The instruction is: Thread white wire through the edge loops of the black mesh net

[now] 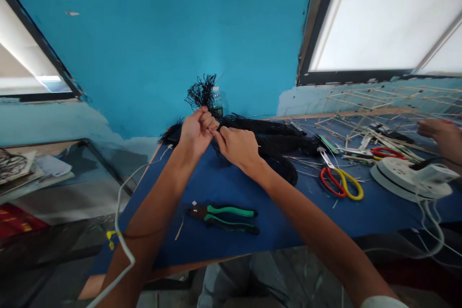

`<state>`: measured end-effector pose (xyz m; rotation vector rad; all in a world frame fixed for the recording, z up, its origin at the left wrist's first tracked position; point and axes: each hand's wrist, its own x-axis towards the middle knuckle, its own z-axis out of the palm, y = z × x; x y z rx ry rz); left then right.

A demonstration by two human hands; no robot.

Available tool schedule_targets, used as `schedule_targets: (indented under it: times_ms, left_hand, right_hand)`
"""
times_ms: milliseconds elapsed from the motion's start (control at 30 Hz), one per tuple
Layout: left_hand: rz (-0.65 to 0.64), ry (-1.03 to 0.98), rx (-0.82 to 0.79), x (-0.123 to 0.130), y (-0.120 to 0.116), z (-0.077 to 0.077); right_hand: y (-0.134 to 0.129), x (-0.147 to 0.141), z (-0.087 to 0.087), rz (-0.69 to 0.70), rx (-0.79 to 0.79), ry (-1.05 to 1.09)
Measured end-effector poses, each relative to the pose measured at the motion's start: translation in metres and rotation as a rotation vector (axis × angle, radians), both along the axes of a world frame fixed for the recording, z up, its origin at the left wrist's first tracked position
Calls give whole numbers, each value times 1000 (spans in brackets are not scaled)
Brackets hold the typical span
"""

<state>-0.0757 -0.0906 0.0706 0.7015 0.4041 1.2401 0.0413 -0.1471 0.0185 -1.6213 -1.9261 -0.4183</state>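
Observation:
My left hand [197,129] is closed around a bundle of thin black strands, whose looped, frizzy end [202,91] sticks up above the fist. Close against it, my right hand [240,145] is curled with thumb and fingers pinched at the lower part of the same bundle; a thin pale bit shows between the two hands. Behind and right of my hands, more long black strand bundles [270,127] lie across the blue table [159,192]. Green-and-black pliers [227,219] rest on the tabletop below my hands.
Scissors with red and yellow handles [341,180] lie to the right, near a round white power socket [407,180]. A stick frame [378,101] and another person's hand [438,130] are beyond. A clear bottle [217,101] stands by the wall. A white cable [121,207] crosses my left forearm.

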Motion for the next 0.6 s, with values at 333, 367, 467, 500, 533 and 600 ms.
schedule_targets:
  times_ms: [333, 367, 467, 500, 533, 600]
  left_hand:
    - [299, -3, -9, 12, -6, -5]
    - [303, -3, 8, 14, -5, -7]
    - [241, 25, 63, 13, 0, -11]
    - [186, 52, 77, 11, 3, -11]
    - [117, 88, 88, 7, 6, -10]
    - [-33, 180, 98, -5, 11, -5]
  right_hand:
    - [-20, -30, -3, -55, -149, 76]
    - [-21, -33, -4, -66, -170, 121]
    - [-19, -39, -6, -59, -218, 304]
    - [-18, -40, -7, -35, -231, 355]
    - [-17, -39, -7, 4, -246, 390]
    - [-15, -33, -5, 104, -284, 409]
